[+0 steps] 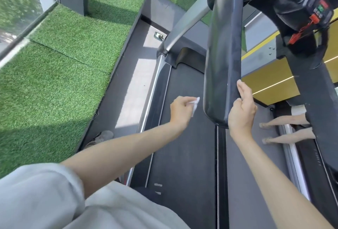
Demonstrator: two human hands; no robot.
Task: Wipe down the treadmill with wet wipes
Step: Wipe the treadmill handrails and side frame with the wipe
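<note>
- Left hand point(180, 112): its grip pinches a crumpled white wet wipe point(195, 104), just beside the black padded treadmill handrail point(223, 64).
- Right hand point(241, 113): grip released, fingers flat against that rail.
- Probably mid-task: handrail in hand, dark running belt point(182, 155) likely left.

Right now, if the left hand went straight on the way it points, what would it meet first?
Probably the handrail: the left hand points at its near side, and the wipe it pinches would touch first. Depth is unclear, so it might pass under.
</note>
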